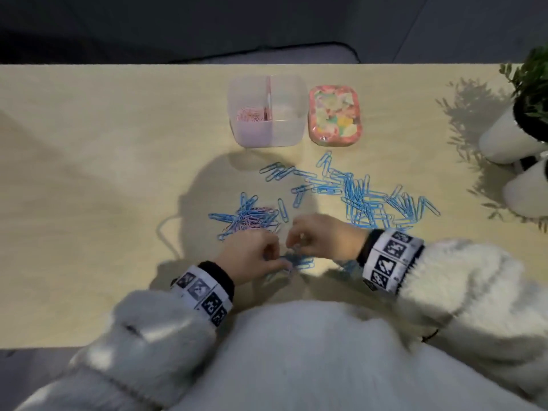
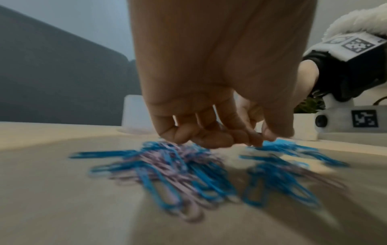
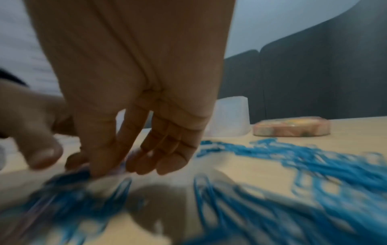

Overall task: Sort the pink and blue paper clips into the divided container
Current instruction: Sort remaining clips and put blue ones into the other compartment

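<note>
Left hand (image 1: 252, 256) and right hand (image 1: 323, 237), fingers curled, pick at thin blue wire paper clips (image 1: 299, 262) between them, apparently separating colours.

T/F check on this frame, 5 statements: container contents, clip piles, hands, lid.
1. The divided container holds pink clips in its left compartment. True.
2. Its right compartment is full of blue clips. False: no blue clips show in it.
3. The pile on the right is mostly blue. True.
4. Both hands are at the container. False: left hand and right hand work near the table's front edge.
5. The patterned tin sits left of the container. False: right.
</note>
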Demonstrator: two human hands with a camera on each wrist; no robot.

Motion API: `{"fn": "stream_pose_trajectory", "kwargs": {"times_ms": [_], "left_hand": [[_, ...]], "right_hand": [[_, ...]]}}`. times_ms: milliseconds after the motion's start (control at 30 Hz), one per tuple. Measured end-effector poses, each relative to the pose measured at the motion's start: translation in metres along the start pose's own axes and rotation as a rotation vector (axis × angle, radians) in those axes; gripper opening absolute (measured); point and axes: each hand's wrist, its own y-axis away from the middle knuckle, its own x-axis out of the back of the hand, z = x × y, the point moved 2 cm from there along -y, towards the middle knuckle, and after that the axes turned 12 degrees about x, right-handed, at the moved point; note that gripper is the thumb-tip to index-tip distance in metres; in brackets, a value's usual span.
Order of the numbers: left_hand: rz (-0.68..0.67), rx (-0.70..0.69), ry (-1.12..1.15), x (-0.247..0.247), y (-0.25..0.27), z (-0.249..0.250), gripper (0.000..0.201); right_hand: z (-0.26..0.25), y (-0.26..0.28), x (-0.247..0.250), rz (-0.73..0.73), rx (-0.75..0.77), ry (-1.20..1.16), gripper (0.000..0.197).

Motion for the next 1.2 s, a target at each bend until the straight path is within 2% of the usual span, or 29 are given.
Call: {"fn": "stream_pose_trajectory", "kwargs": {"times_ms": [100, 167, 267, 367, 500, 600, 667, 733, 867, 1000, 1133, 1200], "left_hand": [[0.025, -0.01, -0.151, -0.013, -0.004, 0.017, 0.047], [0.007, -0.017, -0.21, -0.017, -0.008, 0.02, 0.048], [-0.01, -0.026, -0.152, -0.014, -0.014, 0.015, 0.03], [-0.064, -0.034, 0.038, -0.004, -0.019, 0.005, 0.013], [-0.069, 0.086, 0.473, 0.014, -0.021, -0.013, 0.005], [-0.109, 0.148, 0.723, 0.024, -0.019, -0.021, 0.011], [-0.062, 0.185, 0.869, 0.032, -0.018, -0.025, 0.019], [0.009, 0.244, 0.968, 0.04, -0.019, -0.029, 0.028], [0.125, 0.394, 0.906, 0.045, -0.017, -0.039, 0.03], [0.114, 0.315, 0.712, 0.034, -0.011, -0.048, 0.019], [0.127, 0.265, 0.566, 0.021, -0.009, -0.051, 0.014], [0.143, 0.24, 0.404, 0.016, -0.007, -0.044, 0.01]], "right_hand": [[0.006, 0.013, -0.018, -0.008, -0.039, 0.046, 0.031], [0.008, 0.014, -0.02, 0.025, -0.04, 0.041, 0.031], [0.01, 0.014, -0.018, 0.056, -0.025, 0.012, 0.021], [0.017, 0.019, -0.012, 0.083, -0.054, 0.018, 0.016], [0.034, 0.03, 0.005, 0.085, -0.15, 0.054, 0.011], [0.032, 0.031, 0.014, 0.16, -0.179, 0.126, 0.012], [0.021, 0.022, 0.013, 0.237, -0.156, 0.142, 0.017], [0.004, 0.006, 0.006, 0.232, -0.083, 0.145, 0.021], [-0.018, -0.015, -0.017, 0.089, 0.093, 0.144, 0.018], [-0.014, -0.005, -0.022, 0.042, 0.122, 0.198, 0.016], [0.01, 0.029, -0.012, 0.154, 0.05, 0.288, 0.008], [0.012, 0.036, -0.01, 0.222, 0.036, 0.301, 0.008]]}}
